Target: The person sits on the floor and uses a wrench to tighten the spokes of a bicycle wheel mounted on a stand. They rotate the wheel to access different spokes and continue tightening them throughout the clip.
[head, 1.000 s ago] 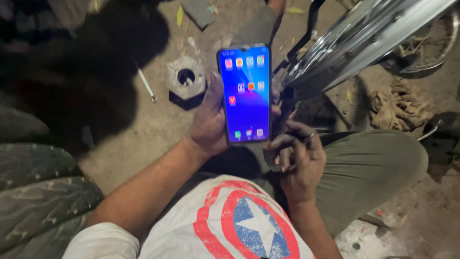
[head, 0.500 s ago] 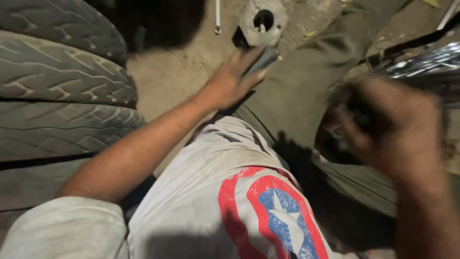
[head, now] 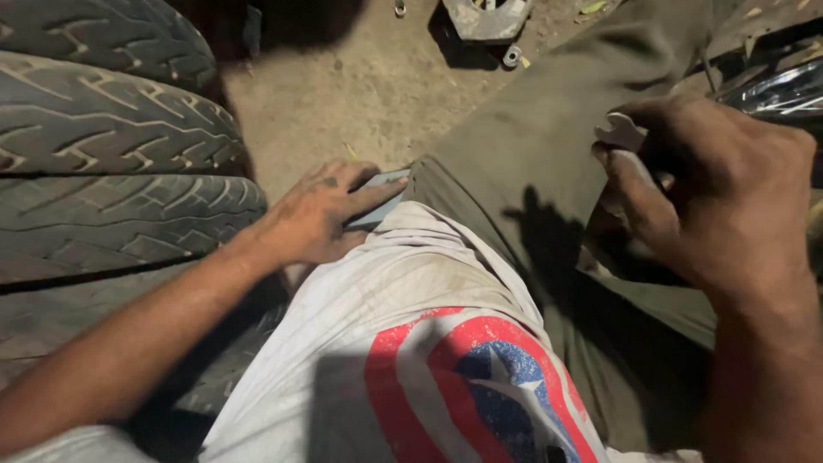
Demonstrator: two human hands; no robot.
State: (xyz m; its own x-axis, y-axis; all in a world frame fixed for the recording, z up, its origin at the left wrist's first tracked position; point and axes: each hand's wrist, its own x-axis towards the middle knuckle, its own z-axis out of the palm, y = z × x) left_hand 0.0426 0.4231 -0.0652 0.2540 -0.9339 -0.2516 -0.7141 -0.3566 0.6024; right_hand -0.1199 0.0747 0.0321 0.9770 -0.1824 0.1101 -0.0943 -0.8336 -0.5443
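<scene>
The left fingers (head: 364, 193) lie flat and close together on a phone (head: 381, 199), pressing it against the hip at the seam between the white shirt (head: 386, 326) and the olive trousers (head: 531, 163); only a grey-blue edge of the phone shows past the fingertips. A second ago the same phone stood upright in front of the chest with its screen lit, held by this hand; half a second ago it was already down by the hip. The left hand (head: 313, 219) now rests at the waist, its forearm running back toward the lower left.

The right fingers (head: 634, 184) are curled tight around a spanner (head: 619, 130), whose open metal jaw sticks out above the thumb. The right hand (head: 720, 197) hangs over the right thigh, sharp in view now where it was blurred half a second ago.

Beyond the left hand, stacked tyres (head: 111, 154) fill the left side, the same ones as before. On the dirt floor (head: 360, 94) at the top lies a grey metal block (head: 489, 17) with a hole, and a small ring (head: 512, 57) just beside it; both sit nearer the top edge than earlier. A shiny chrome part (head: 784, 90) shows behind the right hand.
</scene>
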